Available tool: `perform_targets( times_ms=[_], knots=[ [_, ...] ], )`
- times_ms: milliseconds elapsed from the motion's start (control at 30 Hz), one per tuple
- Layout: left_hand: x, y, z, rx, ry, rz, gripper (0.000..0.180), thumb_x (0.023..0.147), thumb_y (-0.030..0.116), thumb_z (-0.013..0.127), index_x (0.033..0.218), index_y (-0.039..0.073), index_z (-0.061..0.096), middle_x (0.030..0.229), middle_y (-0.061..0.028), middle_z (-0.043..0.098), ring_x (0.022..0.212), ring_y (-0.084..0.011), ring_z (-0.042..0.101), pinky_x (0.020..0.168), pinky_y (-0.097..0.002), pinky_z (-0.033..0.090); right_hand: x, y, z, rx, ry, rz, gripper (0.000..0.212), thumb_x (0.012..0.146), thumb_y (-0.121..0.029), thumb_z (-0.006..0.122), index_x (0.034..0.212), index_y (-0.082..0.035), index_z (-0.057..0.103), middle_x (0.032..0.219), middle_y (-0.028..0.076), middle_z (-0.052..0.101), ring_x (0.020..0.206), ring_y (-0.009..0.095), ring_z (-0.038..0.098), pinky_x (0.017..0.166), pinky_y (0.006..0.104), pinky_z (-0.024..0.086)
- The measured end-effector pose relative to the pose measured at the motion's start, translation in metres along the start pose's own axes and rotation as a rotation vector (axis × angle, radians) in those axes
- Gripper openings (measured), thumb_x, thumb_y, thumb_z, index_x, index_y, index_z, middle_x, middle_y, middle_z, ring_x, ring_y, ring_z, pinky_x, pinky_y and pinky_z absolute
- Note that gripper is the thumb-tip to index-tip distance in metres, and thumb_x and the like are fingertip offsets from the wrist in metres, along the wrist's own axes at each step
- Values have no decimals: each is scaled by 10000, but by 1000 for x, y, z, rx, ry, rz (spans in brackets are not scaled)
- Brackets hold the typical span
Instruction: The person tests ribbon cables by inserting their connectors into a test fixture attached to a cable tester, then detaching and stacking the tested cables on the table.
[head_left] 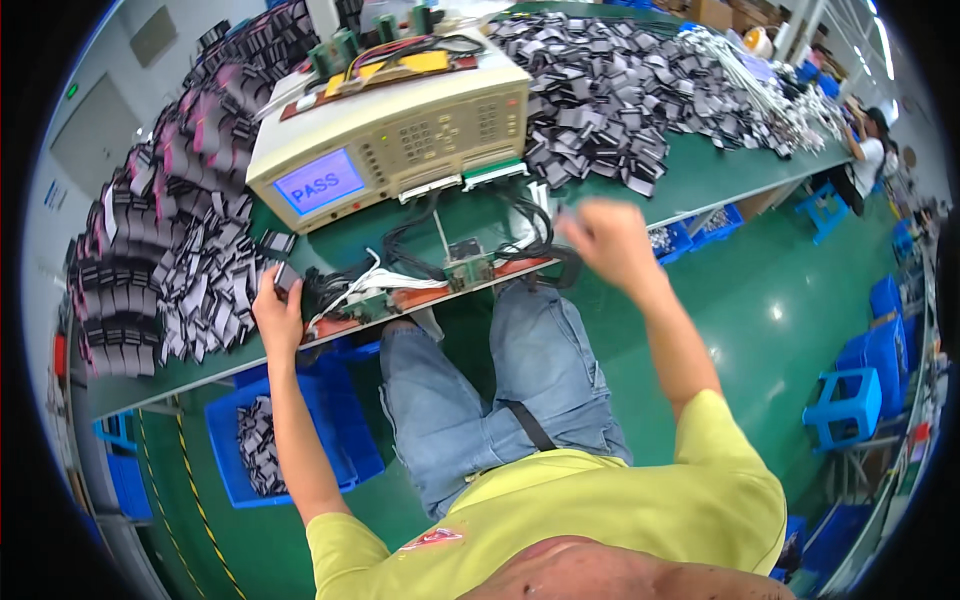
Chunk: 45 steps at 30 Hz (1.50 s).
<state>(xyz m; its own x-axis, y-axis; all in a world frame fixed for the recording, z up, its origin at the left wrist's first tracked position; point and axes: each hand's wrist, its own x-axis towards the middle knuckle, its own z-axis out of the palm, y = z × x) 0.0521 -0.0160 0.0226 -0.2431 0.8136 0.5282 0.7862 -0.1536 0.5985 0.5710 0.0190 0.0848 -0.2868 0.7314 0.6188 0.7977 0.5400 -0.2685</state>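
Observation:
My left hand (277, 318) is closed on a short grey ribbon cable (286, 274) with dark ends, at the left end of a narrow test fixture (465, 272). Another such piece (277, 242) lies on the table just beyond the fingers. My right hand (608, 240) hangs over the table edge, right of the fixture, smeared by motion; whether it holds anything cannot be made out. Black and white wires (385, 280) run along the fixture. Behind it stands a beige bench tester (440, 130) with a lit blue screen (319, 181).
Ribbon cables pile up at left (205, 290) and far right (600, 90) on the green table (700, 185). Below at left, a blue bin (345, 440) holds more pieces. White cables (745, 80) lie farther right. A blue stool (843, 405) and a seated person (868, 160) are at right.

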Motion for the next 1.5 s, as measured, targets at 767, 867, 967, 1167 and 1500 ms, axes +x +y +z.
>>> perform_targets(
  times_ms=[767,867,967,1167,1500],
  knots=[
    [-122,184,61,-1190,-198,-149,261,904,-42,778,1037,43,569,1036,-98,699,883,-103,620,782,-263,514,-64,-108,43,1100,-179,67,378,952,-67,737,1308,12,641,1229,160,684,1083,258,706,891,356,599],
    [-144,197,83,-1390,-278,-350,218,952,6,761,1033,43,562,1045,-110,681,873,-136,631,775,-279,525,-73,-97,48,1174,-279,68,329,966,-69,726,1273,21,646,1195,144,680,1057,233,688,891,343,576],
    [-151,196,87,-1412,-343,-396,204,963,21,755,1033,37,564,1053,-109,674,896,-144,640,794,-290,539,-78,-89,43,1198,-372,72,272,967,-55,720,1217,26,651,1145,135,669,1001,204,661,853,323,541],
    [-164,198,89,-1369,-461,-404,164,997,63,728,1075,8,593,1074,-85,662,942,-146,647,852,-307,542,-93,-96,48,1350,-318,143,180,934,17,703,1105,23,646,1067,122,653,944,180,606,816,308,487],
    [-173,195,76,-1177,-731,-171,483,1065,300,649,1405,-9,499,1190,-99,651,1023,-173,647,912,-332,528,-96,-95,50,1393,-225,263,205,981,-38,709,1174,8,656,1032,55,621,882,106,585,737,246,486]
  ],
)
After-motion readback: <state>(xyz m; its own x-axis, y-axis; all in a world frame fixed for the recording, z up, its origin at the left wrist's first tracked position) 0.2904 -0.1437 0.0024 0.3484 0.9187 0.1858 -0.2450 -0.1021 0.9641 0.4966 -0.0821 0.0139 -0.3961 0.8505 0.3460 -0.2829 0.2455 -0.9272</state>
